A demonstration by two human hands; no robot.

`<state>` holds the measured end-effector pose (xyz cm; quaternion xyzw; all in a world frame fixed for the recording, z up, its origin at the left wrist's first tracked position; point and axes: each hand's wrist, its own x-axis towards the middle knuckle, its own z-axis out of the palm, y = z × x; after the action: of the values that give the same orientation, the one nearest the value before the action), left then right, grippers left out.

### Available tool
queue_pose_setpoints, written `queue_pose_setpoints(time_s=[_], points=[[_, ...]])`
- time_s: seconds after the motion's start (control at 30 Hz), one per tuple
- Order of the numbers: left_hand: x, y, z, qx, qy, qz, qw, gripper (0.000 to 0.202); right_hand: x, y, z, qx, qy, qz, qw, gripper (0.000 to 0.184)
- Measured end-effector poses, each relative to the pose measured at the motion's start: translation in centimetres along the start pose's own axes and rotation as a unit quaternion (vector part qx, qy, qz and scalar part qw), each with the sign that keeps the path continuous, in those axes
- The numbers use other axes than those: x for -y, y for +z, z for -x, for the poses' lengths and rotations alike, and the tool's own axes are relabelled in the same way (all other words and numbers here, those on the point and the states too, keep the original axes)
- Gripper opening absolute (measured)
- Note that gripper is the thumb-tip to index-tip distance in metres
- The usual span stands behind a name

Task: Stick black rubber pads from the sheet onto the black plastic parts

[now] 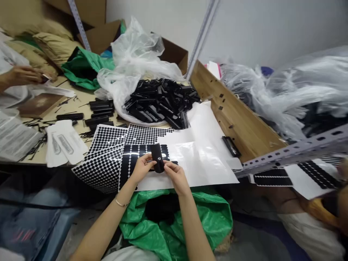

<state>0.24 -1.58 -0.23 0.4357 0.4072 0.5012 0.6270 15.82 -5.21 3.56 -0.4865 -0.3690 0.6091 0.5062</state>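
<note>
My left hand (141, 167) and my right hand (176, 174) both pinch a small black plastic piece (157, 157), held upright between them just above the table's front edge. Under the hands lies a sheet of black rectangular stickers (130, 154) on white backing. A big heap of the same black pieces (160, 101) spills from a clear plastic bag (133, 61) farther back. A thin bracelet sits on my left wrist.
Sheets of black dot stickers (104, 154) lie at left, bare white backing sheets (201, 152) at right. A green bag (176, 224) gapes below my arms. A wooden board (233, 116) and metal shelf rail (293, 150) stand right. Another person's hand (23, 76) works far left.
</note>
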Motion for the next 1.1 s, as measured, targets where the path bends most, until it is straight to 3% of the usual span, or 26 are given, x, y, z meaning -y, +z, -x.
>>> queue_pose_setpoints(time_s=[0.13,0.63,1.1], points=[[-0.1,-0.1,0.0,-0.003,0.011,-0.004,1.0,0.042,-0.4,0.2,0.2,-0.015,0.011,-0.003,1.0,0.027],[-0.6,0.2,0.4,-0.007,0.011,0.009,1.0,0.042,-1.9,1.9,1.0,-0.097,-0.055,0.009,0.994,0.021],[-0.5,-0.2,0.4,-0.008,0.005,0.035,0.999,0.039,-1.9,2.7,1.0,-0.114,-0.041,-0.044,0.992,0.025]])
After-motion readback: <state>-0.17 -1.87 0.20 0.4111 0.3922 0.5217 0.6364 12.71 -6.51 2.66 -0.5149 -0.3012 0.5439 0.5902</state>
